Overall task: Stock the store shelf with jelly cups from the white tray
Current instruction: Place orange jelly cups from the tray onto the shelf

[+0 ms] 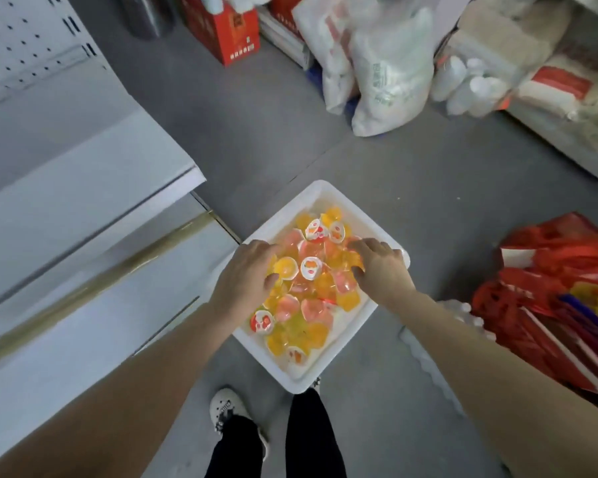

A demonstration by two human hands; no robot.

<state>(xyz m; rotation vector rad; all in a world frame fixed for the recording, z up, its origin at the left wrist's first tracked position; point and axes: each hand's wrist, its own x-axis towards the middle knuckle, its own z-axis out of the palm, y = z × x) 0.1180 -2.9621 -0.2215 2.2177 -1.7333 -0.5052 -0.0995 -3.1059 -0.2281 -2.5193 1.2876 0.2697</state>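
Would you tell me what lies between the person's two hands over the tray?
In the head view, jelly cups lie piled between the left hand and the right hand, one showing its printed lid, all in the white tray.

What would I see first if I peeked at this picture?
The bright pile of orange, yellow and pink jelly cups in the square white foam tray sits on the grey floor, right in the middle. The person's left hand and right hand reach down onto the pile from either side. A crinkly red plastic bag sits at the right.
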